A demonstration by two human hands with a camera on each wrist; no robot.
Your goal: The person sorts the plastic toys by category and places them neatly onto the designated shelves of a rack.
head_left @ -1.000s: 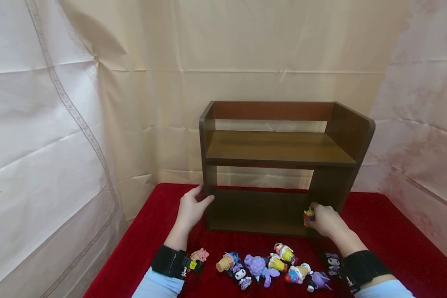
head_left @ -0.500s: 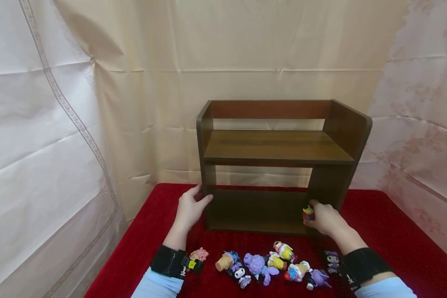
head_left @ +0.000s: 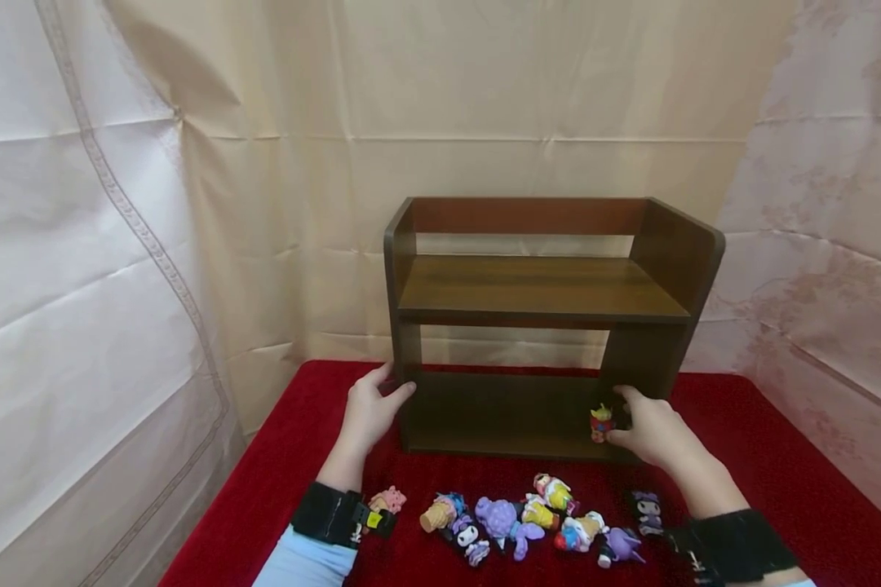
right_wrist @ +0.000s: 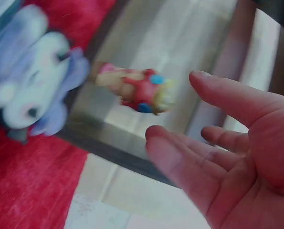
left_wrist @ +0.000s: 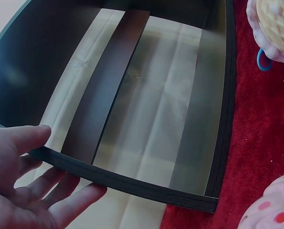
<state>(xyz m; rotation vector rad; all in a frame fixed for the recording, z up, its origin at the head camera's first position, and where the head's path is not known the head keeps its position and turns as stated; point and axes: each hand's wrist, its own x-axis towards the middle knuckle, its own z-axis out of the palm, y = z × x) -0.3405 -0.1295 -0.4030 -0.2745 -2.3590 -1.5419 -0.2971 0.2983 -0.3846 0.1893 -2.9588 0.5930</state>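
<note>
A dark brown two-tier wooden shelf (head_left: 546, 287) stands on the red cloth. My left hand (head_left: 365, 414) holds its left side panel, thumb in front and fingers behind; the left wrist view shows the thumb (left_wrist: 29, 137) and fingers on either side of the panel. On the lower board, near the right end, a small red and yellow toy figurine (head_left: 600, 424) stands upright. Beside it my right hand (head_left: 657, 432) has its fingers spread. In the right wrist view a gap separates those fingertips from the figurine (right_wrist: 139, 90).
Several toy figurines lie on the red cloth (head_left: 264, 505) before the shelf, among them a purple one (head_left: 501, 522) and a pink-topped one (head_left: 388, 500) by the left wrist. A purple-and-white figurine (head_left: 648, 512) lies near the right wrist. Beige curtains (head_left: 484, 98) hang behind.
My right hand has let go of the red and yellow figurine and drawn slightly right, leaving it standing on the lower board. The left hand keeps its hold on the shelf's side.
</note>
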